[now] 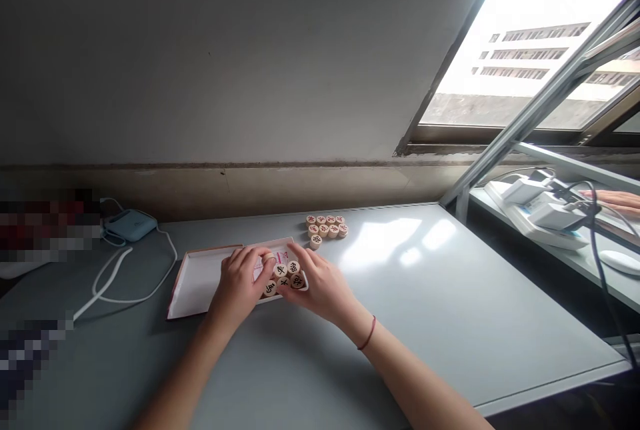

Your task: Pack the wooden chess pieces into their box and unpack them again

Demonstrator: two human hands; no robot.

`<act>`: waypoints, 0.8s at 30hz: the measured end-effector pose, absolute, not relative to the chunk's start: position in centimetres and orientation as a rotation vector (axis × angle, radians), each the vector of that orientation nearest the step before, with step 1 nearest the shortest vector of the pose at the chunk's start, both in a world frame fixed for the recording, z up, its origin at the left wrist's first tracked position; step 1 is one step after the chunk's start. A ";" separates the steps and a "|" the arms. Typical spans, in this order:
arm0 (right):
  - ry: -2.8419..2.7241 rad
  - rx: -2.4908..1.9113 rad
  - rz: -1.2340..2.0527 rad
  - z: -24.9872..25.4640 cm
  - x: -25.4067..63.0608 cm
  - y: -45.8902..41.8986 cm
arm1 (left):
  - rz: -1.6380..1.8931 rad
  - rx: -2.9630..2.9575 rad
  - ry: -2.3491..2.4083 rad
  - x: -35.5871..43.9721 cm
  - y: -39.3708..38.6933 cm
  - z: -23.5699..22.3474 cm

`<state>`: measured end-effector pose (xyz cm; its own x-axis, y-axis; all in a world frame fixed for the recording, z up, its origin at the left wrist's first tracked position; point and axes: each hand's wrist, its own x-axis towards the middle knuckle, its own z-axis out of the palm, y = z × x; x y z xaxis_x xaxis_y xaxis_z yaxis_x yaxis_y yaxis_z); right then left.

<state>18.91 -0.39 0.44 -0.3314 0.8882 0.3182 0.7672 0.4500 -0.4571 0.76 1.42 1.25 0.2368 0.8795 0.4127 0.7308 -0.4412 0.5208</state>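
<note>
A shallow box lies opened flat on the desk, its bare white half (197, 281) on the left. In the other half sit several round wooden xiangqi pieces (281, 271) with black characters. My left hand (241, 281) is closed over that half, pinching a xiangqi piece (269, 257) between thumb and fingers. From the right, my right hand (323, 283) curves around the pieces in the box, thumb at the near side and fingers at the far side. Its palm hides the box's right end. Beyond the box, xiangqi pieces with red characters (323, 231) stand grouped on the desk.
A grey desk (430, 323) runs up to the wall. At the left lie a blue device (131, 225) and a looped white cable (173, 263). On the right, a lower shelf carries a power strip with plugs (543, 207), cables and a white mouse (620, 261).
</note>
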 end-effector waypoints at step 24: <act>-1.791 -1.761 0.218 -0.9 24.6 2.1 | 1.192 1.655 1.411 1.8 1.5 -0.5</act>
<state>24.59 2.05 -0.94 0.0709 0.9502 0.3034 0.8497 0.1017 -0.5174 1.77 1.45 -0.53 0.0076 0.9745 0.2242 0.3843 -0.2099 0.8991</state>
